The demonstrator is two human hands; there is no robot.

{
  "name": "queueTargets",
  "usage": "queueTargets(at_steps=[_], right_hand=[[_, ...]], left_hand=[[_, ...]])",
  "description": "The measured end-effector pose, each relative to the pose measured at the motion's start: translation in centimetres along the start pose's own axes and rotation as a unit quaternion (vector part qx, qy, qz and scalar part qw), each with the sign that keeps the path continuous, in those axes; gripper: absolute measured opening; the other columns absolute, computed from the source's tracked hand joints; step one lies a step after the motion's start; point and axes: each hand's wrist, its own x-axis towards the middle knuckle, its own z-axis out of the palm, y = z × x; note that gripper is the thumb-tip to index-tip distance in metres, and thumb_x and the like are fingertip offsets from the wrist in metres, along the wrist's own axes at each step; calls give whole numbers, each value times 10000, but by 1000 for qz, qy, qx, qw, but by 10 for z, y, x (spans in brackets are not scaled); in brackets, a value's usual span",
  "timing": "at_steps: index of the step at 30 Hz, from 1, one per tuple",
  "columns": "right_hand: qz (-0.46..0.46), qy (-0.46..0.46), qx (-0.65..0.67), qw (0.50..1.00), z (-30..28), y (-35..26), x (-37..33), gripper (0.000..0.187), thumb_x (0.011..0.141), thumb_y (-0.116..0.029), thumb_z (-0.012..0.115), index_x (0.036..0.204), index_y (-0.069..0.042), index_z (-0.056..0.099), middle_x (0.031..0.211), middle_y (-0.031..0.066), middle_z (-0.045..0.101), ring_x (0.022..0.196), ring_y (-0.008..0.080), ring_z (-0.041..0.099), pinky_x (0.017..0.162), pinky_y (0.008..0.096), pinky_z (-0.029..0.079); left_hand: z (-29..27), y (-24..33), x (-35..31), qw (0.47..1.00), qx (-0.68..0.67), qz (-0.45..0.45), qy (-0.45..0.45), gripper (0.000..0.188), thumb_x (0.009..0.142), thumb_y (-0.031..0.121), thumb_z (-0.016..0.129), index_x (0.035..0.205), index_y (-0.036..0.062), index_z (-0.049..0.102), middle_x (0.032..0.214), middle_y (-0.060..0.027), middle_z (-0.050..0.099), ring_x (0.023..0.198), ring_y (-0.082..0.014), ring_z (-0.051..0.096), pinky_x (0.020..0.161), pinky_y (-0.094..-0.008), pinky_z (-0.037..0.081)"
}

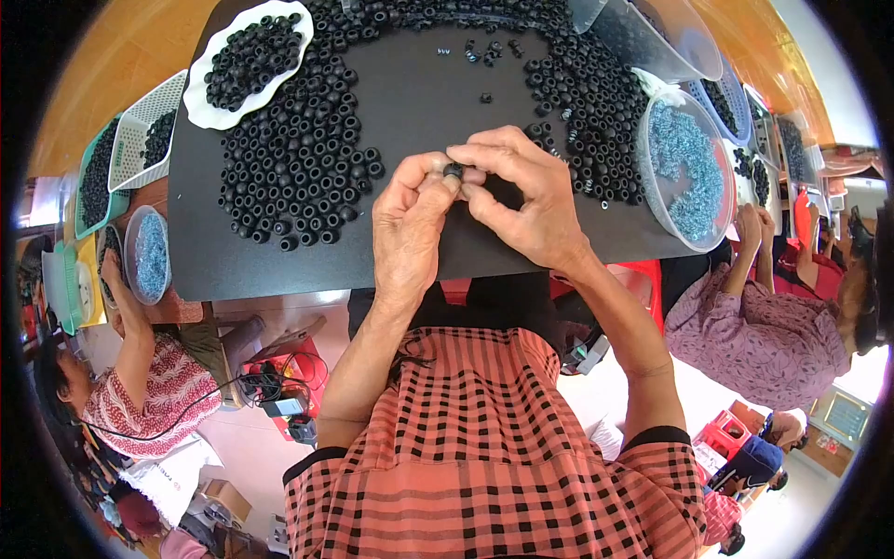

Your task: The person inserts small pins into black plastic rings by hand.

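Note:
Over the dark table, my left hand pinches a small black ring-shaped part between thumb and fingertips. My right hand meets it from the other side, fingers curled and closed, the tips touching or very near the part. Whatever those fingertips hold, if anything, is hidden. To the left spreads a pile of black ring-shaped parts, most with their holes showing. Another black pile lies to the right. Beyond my hands, a few small clear bluish pieces and a single black part rest on the table.
A round clear tub of small bluish pieces stands at the right edge. A white scalloped dish with black parts sits at the far left, and a clear bin at the far right. People work on both sides.

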Motion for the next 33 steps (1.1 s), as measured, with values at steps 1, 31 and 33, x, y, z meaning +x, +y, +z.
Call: queueTargets(at_steps=[1,31,33], right_hand=[[-19,9,-26,999,1,-1,0,369,680,44,710,1034,-52,667,960,82,631,801,183,613,688,285,532],[-78,33,-86,993,5,8,1,306,680,0,735,974,-16,652,943,96,633,789,243,578,739,342,477],[-106,58,-190,974,-22,7,11,258,702,-29,735,945,-19,648,904,100,637,782,251,589,734,350,486]], left_hand=[[0,0,0,1000,-8,-9,3,159,932,39,517,1073,-5,576,1031,-87,633,948,-103,583,871,-240,450],[-4,2,-1,998,-52,-37,-6,168,952,105,485,1033,-6,580,1002,-71,613,946,-147,584,899,-322,452],[-3,4,0,999,-12,-38,-19,187,964,129,475,1039,-9,577,995,-110,627,943,-187,615,903,-346,476]])
